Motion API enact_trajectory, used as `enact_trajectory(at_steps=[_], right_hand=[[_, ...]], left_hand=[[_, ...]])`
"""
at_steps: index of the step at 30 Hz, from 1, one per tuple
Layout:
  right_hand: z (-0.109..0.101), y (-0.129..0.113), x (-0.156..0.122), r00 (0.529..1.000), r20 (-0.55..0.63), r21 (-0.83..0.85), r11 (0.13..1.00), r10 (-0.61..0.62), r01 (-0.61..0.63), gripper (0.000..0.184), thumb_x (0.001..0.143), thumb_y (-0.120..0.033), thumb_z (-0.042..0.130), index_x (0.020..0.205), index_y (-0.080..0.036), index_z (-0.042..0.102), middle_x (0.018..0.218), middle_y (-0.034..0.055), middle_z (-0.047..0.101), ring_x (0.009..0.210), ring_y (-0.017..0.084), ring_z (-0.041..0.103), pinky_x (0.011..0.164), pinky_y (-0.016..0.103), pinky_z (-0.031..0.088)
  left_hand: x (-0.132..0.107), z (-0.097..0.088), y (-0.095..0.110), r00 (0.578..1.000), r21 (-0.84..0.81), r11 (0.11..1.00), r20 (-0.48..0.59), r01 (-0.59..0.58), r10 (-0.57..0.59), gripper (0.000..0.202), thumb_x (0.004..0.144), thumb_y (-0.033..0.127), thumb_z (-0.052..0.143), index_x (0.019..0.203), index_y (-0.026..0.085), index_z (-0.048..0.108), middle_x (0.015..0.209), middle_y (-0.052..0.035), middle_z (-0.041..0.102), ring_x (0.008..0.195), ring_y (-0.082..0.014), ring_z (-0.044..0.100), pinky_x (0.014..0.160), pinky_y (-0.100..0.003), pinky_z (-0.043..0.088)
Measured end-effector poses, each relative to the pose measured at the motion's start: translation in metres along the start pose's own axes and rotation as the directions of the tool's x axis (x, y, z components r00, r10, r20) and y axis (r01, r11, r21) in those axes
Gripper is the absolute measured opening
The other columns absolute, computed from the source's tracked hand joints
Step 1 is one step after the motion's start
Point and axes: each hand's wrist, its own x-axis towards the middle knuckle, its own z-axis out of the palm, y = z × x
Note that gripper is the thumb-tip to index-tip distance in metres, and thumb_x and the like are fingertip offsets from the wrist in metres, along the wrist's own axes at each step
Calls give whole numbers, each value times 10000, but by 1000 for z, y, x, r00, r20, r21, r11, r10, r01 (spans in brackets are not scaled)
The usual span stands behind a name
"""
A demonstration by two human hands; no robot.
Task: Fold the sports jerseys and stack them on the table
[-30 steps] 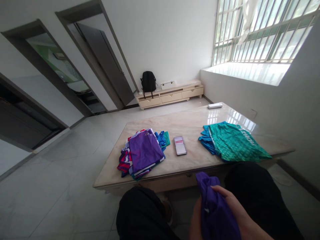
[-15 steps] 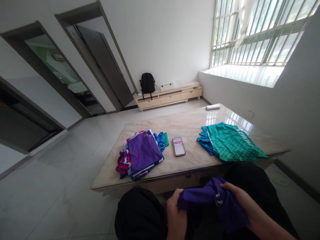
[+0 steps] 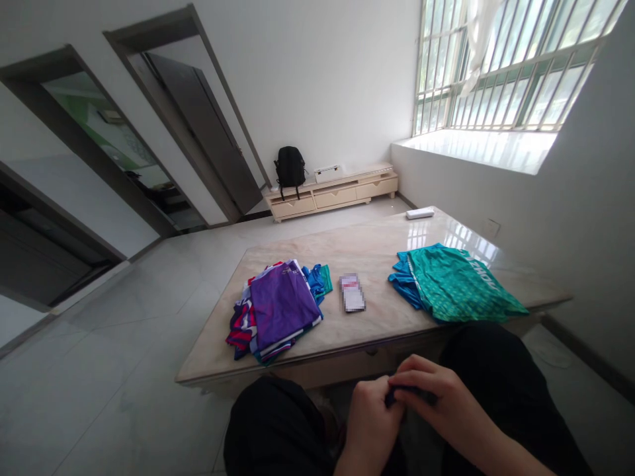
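In the head view, the person's two hands meet low in front of the near edge of the worktop (image 3: 370, 248), between two knees in black trousers (image 3: 278, 423). The left hand (image 3: 373, 413) is curled closed on a purple cloth (image 3: 391, 397), and the right hand (image 3: 441, 396) reaches across to it, thumb and fingers pinching the same cloth where the hands touch. Only a small dark bit of this cloth shows at the grip; the rest is hidden by the hands or lost in shadow. On the left part of the worktop lies a pile of clothes: a folded purple shirt (image 3: 285, 307) on top, a red and navy striped cloth (image 3: 241, 329) sticking out at its left, and a blue cloth (image 3: 314, 279) with a green piece (image 3: 326, 277) at its right. Just beside the pile, toward the middle, lies a flat oblong thing (image 3: 352, 293), blurred into blocks. Well to its right, a green shirt (image 3: 464, 284) with white letters is spread out, with a blue cloth poking from under its left side. A white bar (image 3: 420, 213) lies near the far edge. Beyond, by the wall, a black backpack (image 3: 290, 167) and a white box (image 3: 327, 174) stand on a low cabinet (image 3: 337, 197). A barred window (image 3: 506, 73) is at upper right, a dark door (image 3: 203, 125) at upper left.
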Motion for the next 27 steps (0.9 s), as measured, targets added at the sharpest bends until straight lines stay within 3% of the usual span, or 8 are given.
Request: enact_trajectory(at_steps=[3, 8, 13, 19, 23, 27], right_hand=[[2, 11, 0, 1000, -11, -18, 1000, -23, 23, 217, 1013, -353, 582, 989, -241, 766, 917, 38, 677, 829, 149, 676, 732, 239, 495], [-5, 17, -3, 995, -67, -64, 995, -76, 72, 245, 1038, -339, 523, 916, -207, 690, 832, 19, 637, 738, 128, 639, 665, 231, 450], [-34, 10, 9, 992, -105, -53, 997, -66, 61, 289, 1027, -384, 527, 833, -206, 646, 761, 8, 627, 696, 136, 597, 650, 237, 441], [-73, 9, 25, 1000, 2, -133, 991, -23, 23, 281, 980, -424, 603, 818, -205, 676, 773, 19, 668, 722, 158, 601, 699, 253, 453], [-88, 10, 31, 991, 132, -129, 991, -3, 20, 207, 941, -404, 665, 886, -222, 747, 852, 29, 719, 798, 180, 642, 753, 259, 472], [-100, 11, 37, 980, 197, -100, 995, 10, 10, 203, 944, -395, 656, 927, -229, 772, 893, 33, 731, 830, 188, 653, 776, 266, 479]], left_hand=[[-3, -2, -2, 1000, 62, 998, -10, 19, -19, 171, 862, 247, 676, 732, 160, 745, 713, -44, 745, 693, -194, 676, 611, -265, 336], [-13, -6, -6, 998, 92, 996, 65, 10, -16, 193, 863, 345, 747, 760, 182, 754, 730, -3, 736, 689, -158, 637, 629, -251, 344], [-21, -23, -28, 986, 147, 989, 166, -30, 6, 219, 938, 391, 675, 854, 218, 779, 797, -2, 762, 740, -172, 681, 664, -244, 394], [-19, -61, -58, 984, 449, 890, 179, -80, -2, 134, 945, 239, 640, 957, 249, 773, 928, -36, 786, 899, -234, 720, 785, -269, 450], [-18, -82, -53, 989, 309, 947, 145, -84, 41, 190, 970, 212, 573, 1001, 262, 754, 965, -11, 783, 930, -204, 718, 811, -246, 463], [-17, -92, -43, 993, 189, 978, 91, -86, 70, 195, 990, 249, 553, 965, 251, 746, 923, 0, 779, 891, -188, 720, 798, -236, 471]])
